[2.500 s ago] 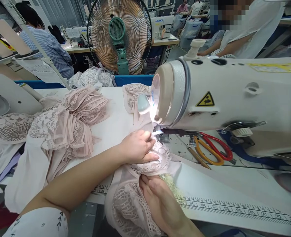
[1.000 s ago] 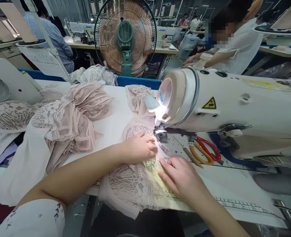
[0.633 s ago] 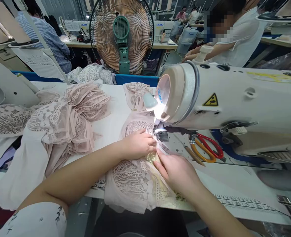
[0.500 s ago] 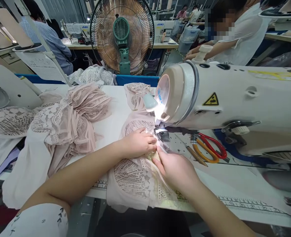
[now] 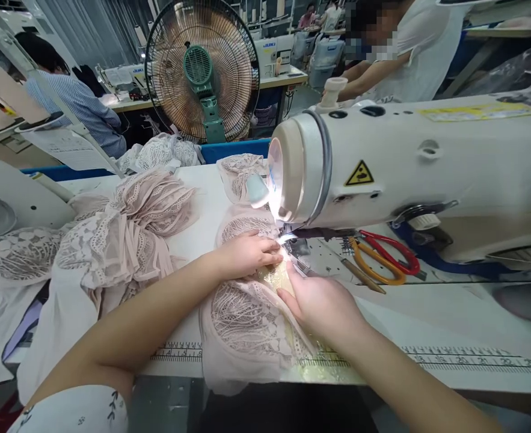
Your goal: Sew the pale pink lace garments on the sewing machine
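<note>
A pale pink lace bra piece (image 5: 242, 322) lies under the sewing machine head (image 5: 292, 174) and hangs over the table's front edge. Close to the lit needle area, my left hand (image 5: 247, 254) rests palm down on the lace, its fingers bent and pressed together at the seam. My right hand (image 5: 323, 304) pinches the fabric's right edge between thumb and fingers, just in front of the presser foot. Shiny yellowish material (image 5: 276, 276) shows between the hands. The fingertips partly hide the stitching spot.
Red-handled and orange-handled scissors (image 5: 382, 258) lie right of the needle, beside a pointed tool (image 5: 363, 276). A heap of pink lace pieces (image 5: 143, 210) sits at left. Another lace piece (image 5: 238, 171) lies behind the needle. A large fan (image 5: 202, 72) and co-workers are beyond.
The camera view has tilted and shifted. More of the yellowish material shows between my hands, and the fabric edge by my right hand is folded more openly. Both hands stay at the needle.
</note>
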Demonstrator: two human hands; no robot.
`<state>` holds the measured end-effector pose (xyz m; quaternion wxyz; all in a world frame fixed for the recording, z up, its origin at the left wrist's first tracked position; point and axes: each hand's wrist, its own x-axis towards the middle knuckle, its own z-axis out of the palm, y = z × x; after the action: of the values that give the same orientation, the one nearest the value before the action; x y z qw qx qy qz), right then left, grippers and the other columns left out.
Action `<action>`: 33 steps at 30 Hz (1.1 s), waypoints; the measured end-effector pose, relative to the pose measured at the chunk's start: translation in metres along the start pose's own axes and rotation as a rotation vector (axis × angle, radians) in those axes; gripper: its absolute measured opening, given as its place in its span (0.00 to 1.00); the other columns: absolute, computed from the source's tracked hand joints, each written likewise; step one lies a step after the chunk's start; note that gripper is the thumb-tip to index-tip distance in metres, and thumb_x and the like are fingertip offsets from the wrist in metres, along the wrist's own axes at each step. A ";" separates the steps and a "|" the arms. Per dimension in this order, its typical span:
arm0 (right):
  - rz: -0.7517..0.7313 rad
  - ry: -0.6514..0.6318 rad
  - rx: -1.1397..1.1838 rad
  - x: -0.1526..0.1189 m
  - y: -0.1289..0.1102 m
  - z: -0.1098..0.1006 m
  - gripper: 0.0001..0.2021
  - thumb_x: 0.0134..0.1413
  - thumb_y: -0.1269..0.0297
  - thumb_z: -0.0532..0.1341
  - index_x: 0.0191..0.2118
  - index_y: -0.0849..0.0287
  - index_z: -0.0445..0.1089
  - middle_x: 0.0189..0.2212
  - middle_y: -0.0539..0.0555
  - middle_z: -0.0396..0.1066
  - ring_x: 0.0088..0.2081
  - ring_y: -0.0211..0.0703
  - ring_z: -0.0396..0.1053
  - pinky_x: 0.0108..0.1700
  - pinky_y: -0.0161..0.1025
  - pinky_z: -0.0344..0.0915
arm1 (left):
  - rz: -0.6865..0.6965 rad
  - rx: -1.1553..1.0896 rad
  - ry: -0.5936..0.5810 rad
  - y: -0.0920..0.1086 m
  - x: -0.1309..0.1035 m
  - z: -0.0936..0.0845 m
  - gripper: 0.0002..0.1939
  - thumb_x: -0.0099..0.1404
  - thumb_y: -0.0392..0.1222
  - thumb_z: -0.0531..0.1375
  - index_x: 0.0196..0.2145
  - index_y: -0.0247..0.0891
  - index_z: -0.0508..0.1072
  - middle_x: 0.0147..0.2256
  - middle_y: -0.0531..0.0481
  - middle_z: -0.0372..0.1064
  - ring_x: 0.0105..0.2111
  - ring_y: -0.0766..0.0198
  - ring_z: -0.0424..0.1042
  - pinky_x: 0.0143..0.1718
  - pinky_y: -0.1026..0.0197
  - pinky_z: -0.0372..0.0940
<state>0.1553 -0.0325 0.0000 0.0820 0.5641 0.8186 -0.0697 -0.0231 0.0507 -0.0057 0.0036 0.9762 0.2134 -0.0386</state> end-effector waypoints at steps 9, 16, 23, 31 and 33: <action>-0.044 0.091 0.040 -0.007 0.007 0.011 0.24 0.59 0.61 0.49 0.56 0.70 0.61 0.20 0.55 0.74 0.28 0.49 0.72 0.34 0.42 0.63 | -0.036 -0.031 0.018 -0.015 0.004 0.002 0.18 0.66 0.35 0.49 0.53 0.40 0.65 0.53 0.44 0.64 0.52 0.59 0.64 0.57 0.50 0.50; -0.040 0.056 0.063 -0.007 0.008 0.012 0.25 0.59 0.61 0.48 0.57 0.73 0.60 0.24 0.58 0.75 0.34 0.54 0.72 0.36 0.45 0.63 | -0.046 0.010 0.048 -0.027 0.007 0.005 0.18 0.66 0.33 0.50 0.52 0.41 0.67 0.55 0.43 0.63 0.53 0.59 0.63 0.52 0.56 0.56; -0.062 0.068 0.110 -0.006 0.010 0.011 0.25 0.59 0.63 0.47 0.57 0.74 0.59 0.18 0.55 0.72 0.27 0.51 0.71 0.34 0.46 0.64 | -0.132 -0.005 0.058 -0.032 0.008 0.004 0.15 0.67 0.34 0.51 0.49 0.41 0.70 0.54 0.46 0.65 0.52 0.59 0.64 0.51 0.55 0.59; -0.190 0.297 0.515 -0.028 0.017 0.019 0.13 0.59 0.62 0.50 0.32 0.58 0.69 0.25 0.51 0.70 0.29 0.41 0.68 0.31 0.38 0.63 | -0.123 -0.194 0.189 0.014 -0.005 -0.031 0.11 0.61 0.32 0.52 0.37 0.33 0.74 0.43 0.42 0.71 0.42 0.58 0.69 0.41 0.57 0.64; -0.270 0.420 0.542 -0.030 0.016 0.022 0.12 0.56 0.68 0.50 0.26 0.57 0.65 0.21 0.50 0.67 0.25 0.39 0.64 0.29 0.37 0.61 | -0.012 -0.380 0.080 0.032 -0.005 -0.037 0.09 0.61 0.36 0.55 0.37 0.33 0.73 0.36 0.44 0.73 0.37 0.60 0.70 0.35 0.60 0.65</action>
<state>0.1821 -0.0583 -0.0151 -0.2503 0.4543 0.8365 -0.1768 -0.0114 0.0205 0.0316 0.1792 0.9574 0.2225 0.0414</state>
